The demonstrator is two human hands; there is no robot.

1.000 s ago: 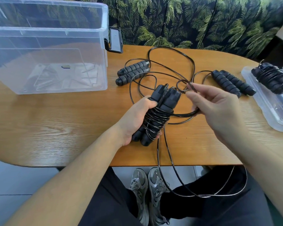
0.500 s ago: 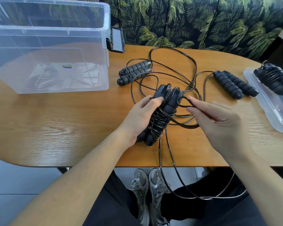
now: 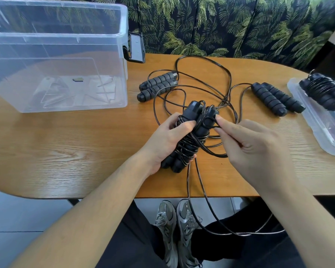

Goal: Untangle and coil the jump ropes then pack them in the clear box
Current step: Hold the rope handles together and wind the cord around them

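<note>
My left hand [image 3: 164, 138] grips a pair of black jump-rope handles [image 3: 196, 122] held together, with black cord wound around their middle. My right hand [image 3: 253, 149] pinches that cord beside the handles' upper end. The cord's loose length [image 3: 207, 213] hangs off the table edge in a loop over my lap. Two more handle pairs lie on the table: one [image 3: 158, 86] behind my left hand, one [image 3: 276, 98] at the right, their cords tangled in loops [image 3: 228, 74]. The clear box [image 3: 122, 60] stands at the back left, with no rope in it.
The clear lid [image 3: 321, 130] lies at the right edge with a coiled rope bundle [image 3: 325, 89] on it. A black latch [image 3: 136, 47] hangs on the box's right side. The wooden table [image 3: 66, 147] ends close to my body. A leaf-patterned sofa back stands behind.
My right hand carried the cord in from the right to the handles' upper end, laying another turn. My left hand kept its grip and shifted slightly.
</note>
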